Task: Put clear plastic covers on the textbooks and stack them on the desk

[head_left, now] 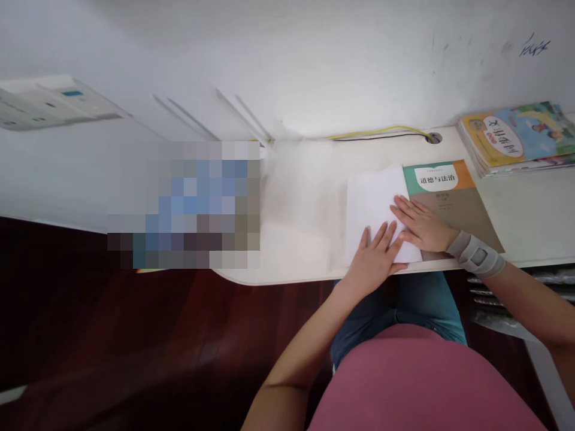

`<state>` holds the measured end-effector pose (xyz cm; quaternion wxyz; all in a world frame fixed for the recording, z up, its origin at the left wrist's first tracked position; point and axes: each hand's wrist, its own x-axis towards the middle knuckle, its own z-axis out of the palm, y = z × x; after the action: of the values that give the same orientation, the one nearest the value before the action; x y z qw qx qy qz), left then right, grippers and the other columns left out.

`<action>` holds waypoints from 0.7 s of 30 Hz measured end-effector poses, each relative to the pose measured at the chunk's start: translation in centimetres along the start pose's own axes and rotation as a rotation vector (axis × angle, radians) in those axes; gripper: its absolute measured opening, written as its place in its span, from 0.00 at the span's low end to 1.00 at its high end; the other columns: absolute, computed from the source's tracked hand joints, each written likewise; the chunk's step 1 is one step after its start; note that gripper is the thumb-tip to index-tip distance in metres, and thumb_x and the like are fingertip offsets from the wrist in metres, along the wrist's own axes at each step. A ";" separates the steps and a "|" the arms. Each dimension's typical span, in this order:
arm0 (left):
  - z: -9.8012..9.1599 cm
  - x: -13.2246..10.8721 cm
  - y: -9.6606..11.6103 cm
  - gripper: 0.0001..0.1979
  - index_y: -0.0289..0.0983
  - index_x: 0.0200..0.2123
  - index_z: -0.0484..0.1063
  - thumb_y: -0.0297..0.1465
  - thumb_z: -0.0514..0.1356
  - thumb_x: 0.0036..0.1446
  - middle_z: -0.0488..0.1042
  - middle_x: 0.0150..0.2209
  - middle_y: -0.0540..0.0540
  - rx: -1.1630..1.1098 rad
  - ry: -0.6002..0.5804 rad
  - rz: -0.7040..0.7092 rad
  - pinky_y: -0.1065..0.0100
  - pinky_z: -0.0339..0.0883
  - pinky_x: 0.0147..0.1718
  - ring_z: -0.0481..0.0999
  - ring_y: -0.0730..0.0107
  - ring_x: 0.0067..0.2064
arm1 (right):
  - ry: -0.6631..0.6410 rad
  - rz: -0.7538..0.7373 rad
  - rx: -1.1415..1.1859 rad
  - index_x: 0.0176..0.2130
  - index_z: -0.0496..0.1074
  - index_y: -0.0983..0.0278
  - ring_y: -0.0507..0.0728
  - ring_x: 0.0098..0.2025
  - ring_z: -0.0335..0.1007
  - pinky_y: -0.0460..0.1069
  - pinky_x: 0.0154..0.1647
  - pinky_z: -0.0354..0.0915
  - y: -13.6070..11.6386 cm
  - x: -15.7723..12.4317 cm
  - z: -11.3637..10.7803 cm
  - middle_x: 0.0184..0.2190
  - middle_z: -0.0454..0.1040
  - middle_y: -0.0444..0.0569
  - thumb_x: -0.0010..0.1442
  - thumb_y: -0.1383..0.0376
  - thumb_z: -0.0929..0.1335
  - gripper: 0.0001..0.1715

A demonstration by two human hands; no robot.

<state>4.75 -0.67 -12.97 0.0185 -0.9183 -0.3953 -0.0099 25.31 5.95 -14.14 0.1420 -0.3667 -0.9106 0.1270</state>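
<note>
A textbook [458, 218] with a green, orange and brown cover lies on the white desk, Chinese characters across its top. White paper [371, 200] covers its left part; whether the sheet is folded or tucked around the cover I cannot tell. My left hand [375, 254] rests flat on the lower part of the paper, fingers spread. Beside it, my right hand [422, 224] lies flat across the paper's right edge and the textbook, wearing a grey wrist brace [480, 254]. The fingertips of both hands come close together on the paper.
A stack of colourful books [516, 137] stands at the back right of the desk [291, 251]. Yellow and black cables [381, 133] run along the wall into a round hole [433, 138]. A pixelated area hides the desk's left end. Dark reddish flooring [215, 335] shows below.
</note>
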 end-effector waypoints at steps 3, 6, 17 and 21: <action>-0.5 0.1 0.2 0.31 0.35 0.65 0.52 0.45 0.46 0.64 0.49 0.68 0.35 -0.013 0.007 0.043 0.45 0.51 0.61 0.49 0.52 0.68 | -0.040 0.074 0.182 0.64 0.58 0.63 0.60 0.68 0.47 0.60 0.67 0.50 1.3 0.7 -1.4 0.67 0.53 0.52 0.65 0.44 0.48 0.40; -1.7 0.7 0.3 0.31 0.35 0.64 0.55 0.46 0.45 0.64 0.51 0.67 0.37 -0.047 0.012 0.050 0.46 0.49 0.62 0.49 0.53 0.68 | 0.084 0.241 0.286 0.59 0.66 0.58 0.60 0.62 0.61 0.59 0.64 0.57 3.9 3.2 -2.8 0.60 0.66 0.49 0.66 0.45 0.49 0.36; -3.2 8.9 3.5 0.26 0.23 0.62 0.59 0.31 0.47 0.64 0.51 0.66 0.28 -0.090 -0.097 -0.224 0.35 0.47 0.59 0.47 0.36 0.67 | 0.454 0.520 0.214 0.46 0.75 0.63 0.62 0.48 0.72 0.59 0.53 0.66 9.3 11.8 0.2 0.45 0.78 0.52 0.61 0.56 0.60 0.22; -2.3 9.7 2.9 0.25 0.25 0.62 0.60 0.26 0.45 0.62 0.49 0.67 0.30 -0.095 -0.065 -0.306 0.32 0.46 0.58 0.46 0.36 0.67 | 0.411 0.452 0.261 0.51 0.73 0.66 0.60 0.54 0.70 0.58 0.58 0.63 9.5 11.1 0.1 0.52 0.74 0.53 0.59 0.60 0.60 0.24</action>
<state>13.53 4.33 -10.45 -0.0397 -0.8470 -0.5301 -0.0015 23.60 20.35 -15.62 0.3368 -0.5559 -0.7347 0.1943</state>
